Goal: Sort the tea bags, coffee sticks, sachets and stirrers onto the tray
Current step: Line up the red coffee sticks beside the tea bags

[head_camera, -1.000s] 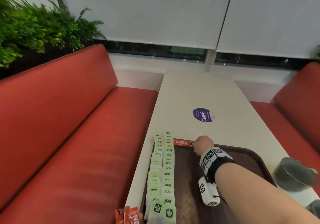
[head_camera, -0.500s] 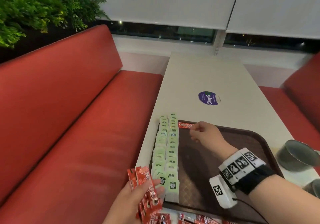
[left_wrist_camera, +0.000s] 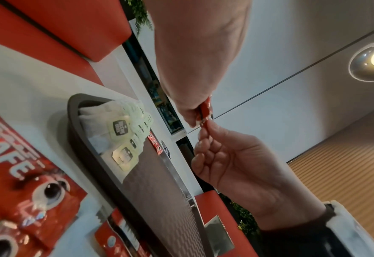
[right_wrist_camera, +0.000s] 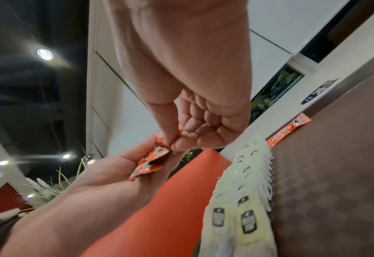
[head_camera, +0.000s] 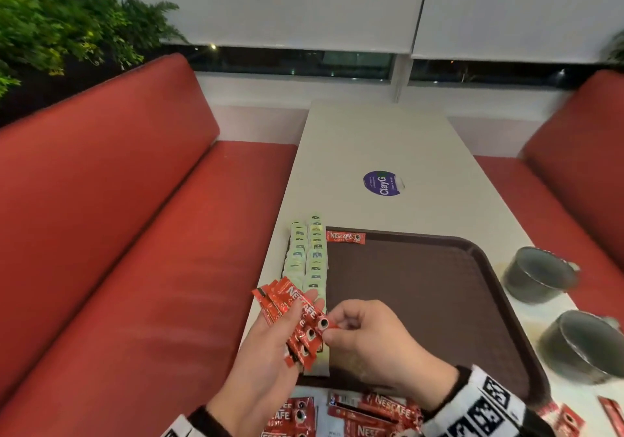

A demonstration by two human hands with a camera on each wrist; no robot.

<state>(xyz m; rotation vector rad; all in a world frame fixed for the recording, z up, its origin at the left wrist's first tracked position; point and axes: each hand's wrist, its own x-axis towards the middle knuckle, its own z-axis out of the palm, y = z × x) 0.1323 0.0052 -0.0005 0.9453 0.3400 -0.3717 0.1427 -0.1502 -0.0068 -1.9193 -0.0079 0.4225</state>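
Note:
A brown tray (head_camera: 472, 254) lies on the white table. Two rows of pale green tea bags (head_camera: 309, 261) run along its left side. One red coffee stick (head_camera: 345, 236) lies at the tray's far left corner, also seen in the right wrist view (right_wrist_camera: 288, 130). My left hand (head_camera: 270, 345) holds a fanned bunch of red coffee sticks (head_camera: 293, 315) above the tray's near left corner. My right hand (head_camera: 364, 332) pinches the end of the top stick in that bunch between thumb and forefinger. More red sticks (head_camera: 368, 409) lie loose on the table in front of the tray.
Two dark metal cups (head_camera: 537, 278) (head_camera: 580, 345) stand on the table right of the tray. A round purple sticker (head_camera: 383, 183) marks the table beyond it. Red bench seats (head_camera: 135, 234) flank the table on both sides. A green plant (head_camera: 60, 24) stands at the far left.
My right hand let go of the single stick at the tray's far corner and drew back to the bunch. My left hand rose with the bunch to meet it.

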